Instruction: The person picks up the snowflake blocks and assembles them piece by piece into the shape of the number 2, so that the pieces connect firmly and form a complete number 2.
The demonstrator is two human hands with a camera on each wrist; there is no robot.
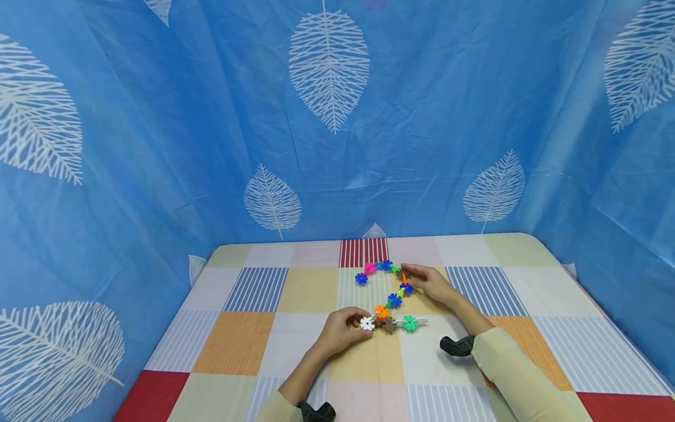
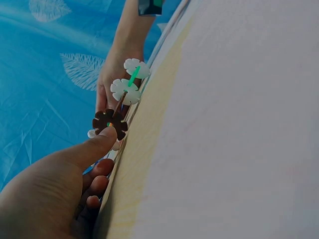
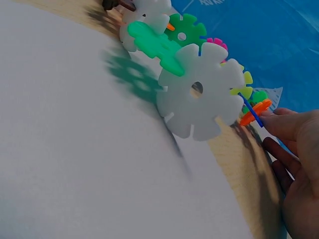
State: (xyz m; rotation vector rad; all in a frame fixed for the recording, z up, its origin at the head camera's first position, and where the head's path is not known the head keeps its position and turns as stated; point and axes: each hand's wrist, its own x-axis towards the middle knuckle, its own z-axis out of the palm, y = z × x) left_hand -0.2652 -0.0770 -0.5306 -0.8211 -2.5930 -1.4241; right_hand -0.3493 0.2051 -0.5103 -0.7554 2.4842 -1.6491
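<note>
A chain of colourful plastic snowflake discs, slotted edge to edge, lies on the table in a shape like a figure 2. My left hand (image 1: pixel 340 333) pinches the left end of its bottom row, by a white disc (image 1: pixel 367 323); in the left wrist view the thumb presses a brown disc (image 2: pixel 101 119). Farther right in that row are another brown disc (image 1: pixel 389 324) and a green disc (image 1: pixel 409 323). At the right side of the upper curve, my right hand (image 1: pixel 433 286) pinches the chain by an orange disc (image 3: pixel 256 112). A blue disc (image 1: pixel 361 279) ends the curve.
A patchwork-patterned cloth (image 1: pixel 227 343) covers the table. Blue curtains (image 1: pixel 401 146) with white leaf prints hang behind it and on both sides. Each wrist wears a black strapped device, such as the right one (image 1: pixel 456 346).
</note>
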